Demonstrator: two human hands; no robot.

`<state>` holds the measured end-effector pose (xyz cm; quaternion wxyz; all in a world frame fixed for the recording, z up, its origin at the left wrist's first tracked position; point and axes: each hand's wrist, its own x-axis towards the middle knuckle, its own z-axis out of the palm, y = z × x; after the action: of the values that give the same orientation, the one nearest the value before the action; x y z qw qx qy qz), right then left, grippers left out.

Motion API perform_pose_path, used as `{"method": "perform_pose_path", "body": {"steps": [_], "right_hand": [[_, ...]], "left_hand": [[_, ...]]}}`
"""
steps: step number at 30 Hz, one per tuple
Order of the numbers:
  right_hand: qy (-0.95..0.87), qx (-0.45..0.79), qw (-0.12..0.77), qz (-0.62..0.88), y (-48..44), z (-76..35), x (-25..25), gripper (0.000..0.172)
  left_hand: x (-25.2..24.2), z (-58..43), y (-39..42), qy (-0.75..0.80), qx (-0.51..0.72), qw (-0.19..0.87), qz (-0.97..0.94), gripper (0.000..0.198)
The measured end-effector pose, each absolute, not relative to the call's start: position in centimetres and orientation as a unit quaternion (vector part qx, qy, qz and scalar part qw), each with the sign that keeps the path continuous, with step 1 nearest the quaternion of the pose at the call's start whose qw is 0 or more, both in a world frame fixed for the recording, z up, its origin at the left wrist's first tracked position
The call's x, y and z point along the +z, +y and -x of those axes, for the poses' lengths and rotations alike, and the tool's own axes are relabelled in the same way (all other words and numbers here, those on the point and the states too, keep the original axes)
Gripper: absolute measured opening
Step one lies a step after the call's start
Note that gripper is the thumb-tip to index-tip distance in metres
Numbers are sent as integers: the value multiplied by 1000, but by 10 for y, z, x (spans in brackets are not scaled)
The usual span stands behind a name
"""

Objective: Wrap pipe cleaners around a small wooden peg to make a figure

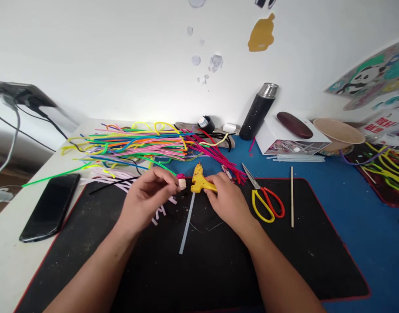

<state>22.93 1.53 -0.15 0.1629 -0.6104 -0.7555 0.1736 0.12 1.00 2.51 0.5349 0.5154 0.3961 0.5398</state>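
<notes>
My left hand (150,195) is closed in a pinch on a small roll (182,182), pale cream below with a magenta top. My right hand (226,195) is wrapped round the handle of a yellow glue gun (199,179), whose nozzle points up and away from me. A long translucent glue stick (187,224) sticks out of the gun's back end toward me. The roll is just left of the gun, with a small gap between them. Behind my left hand lie pale pink pipe cleaners (112,177), partly hidden by it.
A black mat (186,278) lies under both hands. Scissors (263,195) and a thin wooden stick (292,198) are to the right. Colourful pipe cleaners (137,143) pile up at the back. A phone (51,206) lies left; a black thermos (258,111) and white box (292,134) stand behind.
</notes>
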Motion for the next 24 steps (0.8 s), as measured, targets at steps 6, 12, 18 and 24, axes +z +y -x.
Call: {"method": "perform_pose_path", "body": {"steps": [6, 12, 18, 24], "right_hand": [[-747, 181, 184, 613, 14, -229, -4, 19], [-714, 225, 305, 589, 14, -231, -3, 18], [-601, 364, 436, 562, 13, -229, 1, 21], [-448, 516, 526, 507, 15, -230, 6, 38]], "left_hand": [[19, 9, 31, 378, 613, 583, -377, 24], [12, 7, 33, 395, 596, 611, -339, 24], [1, 7, 36, 418, 581, 642, -275, 34], [2, 6, 37, 409, 585, 655, -247, 34]]}}
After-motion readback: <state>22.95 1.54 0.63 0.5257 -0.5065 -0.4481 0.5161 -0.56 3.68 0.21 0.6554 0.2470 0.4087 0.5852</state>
